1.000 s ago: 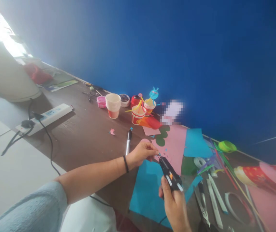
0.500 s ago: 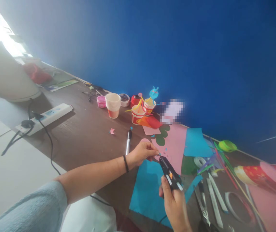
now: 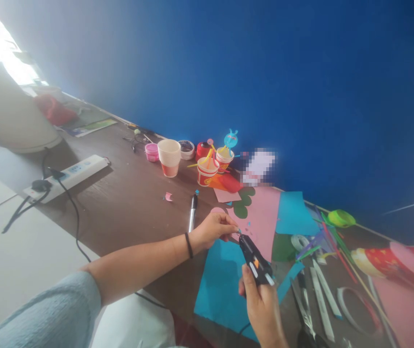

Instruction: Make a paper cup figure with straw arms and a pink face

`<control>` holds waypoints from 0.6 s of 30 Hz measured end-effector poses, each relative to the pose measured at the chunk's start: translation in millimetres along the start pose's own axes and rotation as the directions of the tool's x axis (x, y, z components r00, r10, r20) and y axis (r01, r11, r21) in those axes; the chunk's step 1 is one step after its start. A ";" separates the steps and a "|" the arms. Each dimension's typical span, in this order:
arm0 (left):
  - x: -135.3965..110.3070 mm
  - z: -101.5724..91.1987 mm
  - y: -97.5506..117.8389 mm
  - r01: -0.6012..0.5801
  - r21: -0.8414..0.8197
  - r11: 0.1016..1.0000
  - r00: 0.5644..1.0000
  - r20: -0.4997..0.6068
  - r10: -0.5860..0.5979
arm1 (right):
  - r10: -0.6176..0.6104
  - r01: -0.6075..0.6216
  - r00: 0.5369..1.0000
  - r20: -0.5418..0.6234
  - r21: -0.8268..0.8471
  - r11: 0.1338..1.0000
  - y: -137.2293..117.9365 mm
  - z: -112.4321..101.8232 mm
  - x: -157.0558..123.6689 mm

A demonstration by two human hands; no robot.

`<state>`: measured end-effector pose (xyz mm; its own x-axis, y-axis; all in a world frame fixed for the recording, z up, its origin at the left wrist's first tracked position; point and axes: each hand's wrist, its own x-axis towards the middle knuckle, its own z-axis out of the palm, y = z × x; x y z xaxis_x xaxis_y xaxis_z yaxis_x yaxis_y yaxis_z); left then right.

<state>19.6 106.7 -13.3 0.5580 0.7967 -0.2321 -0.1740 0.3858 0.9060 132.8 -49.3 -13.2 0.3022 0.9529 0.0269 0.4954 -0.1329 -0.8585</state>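
Gripping a black glue gun (image 3: pixel 255 261) right of lower centre, the right hand (image 3: pixel 263 304) aims its nozzle at the tiny blue scrap (image 3: pixel 239 231) pinched in the left hand (image 3: pixel 216 229) — open tabletop (image 3: pixel 127 208) spreading left of the 2 hands toward its slanting edge.

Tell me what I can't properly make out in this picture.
In the head view:
Small piece at the fingertips of the left hand: too tiny to identify.
Handle of the glue gun: hidden by the right hand.
White patch by the blue wall: pixelated.
Handles of the scissors: partly cut off by the bottom edge.
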 end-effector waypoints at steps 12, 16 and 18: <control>-0.4 0.8 1.1 0.013 -0.003 1.000 1.000 0.001 -0.013 | 0.003 -0.003 1.000 0.005 0.003 1.000 2.4 0.4 -0.1; 0.1 0.2 0.0 0.004 -0.006 1.000 1.000 -0.001 -0.004 | 0.017 -0.017 1.000 0.018 0.022 1.000 2.0 0.1 0.2; 0.1 0.0 -0.2 0.008 -0.002 1.000 1.000 -0.008 -0.008 | 0.030 -0.031 0.999 0.029 0.038 0.999 2.9 -0.5 -0.2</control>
<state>19.6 106.6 -13.6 0.5531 0.7972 -0.2417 -0.1715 0.3929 0.9034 134.5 -50.0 -15.5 0.2931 0.9560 -0.0139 0.4544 -0.1521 -0.8777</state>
